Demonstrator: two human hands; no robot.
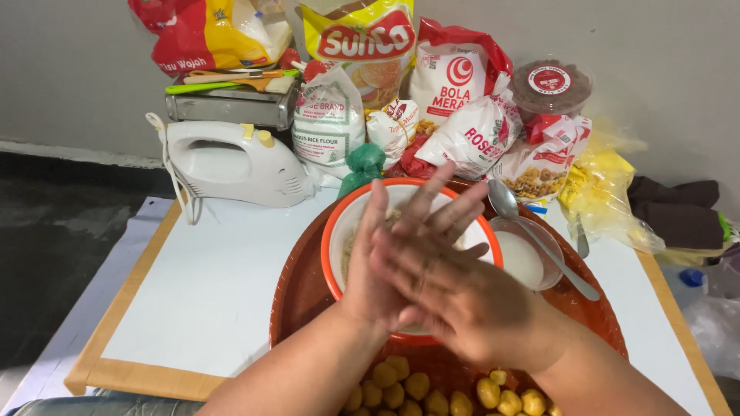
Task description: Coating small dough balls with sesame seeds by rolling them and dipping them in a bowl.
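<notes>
My left hand [420, 216] and my right hand [455, 296] are pressed flat together, palm to palm, the right lying across the left. They hover over an orange-rimmed bowl [333, 231] with a white inside and a pale crumbly mix. Anything between the palms is hidden. The bowl stands on a round reddish-brown woven tray [297, 296]. Several small yellow dough balls [416, 385] lie on the tray's near side, just below my wrists.
A small clear bowl of white liquid [524, 258] with a metal spoon [505, 202] sits right of the orange bowl. A white hand mixer [231, 163], flour bags [327, 119], a green knotted bag [364, 163] and a red-lidded jar [550, 85] crowd the back of the white tabletop [216, 285].
</notes>
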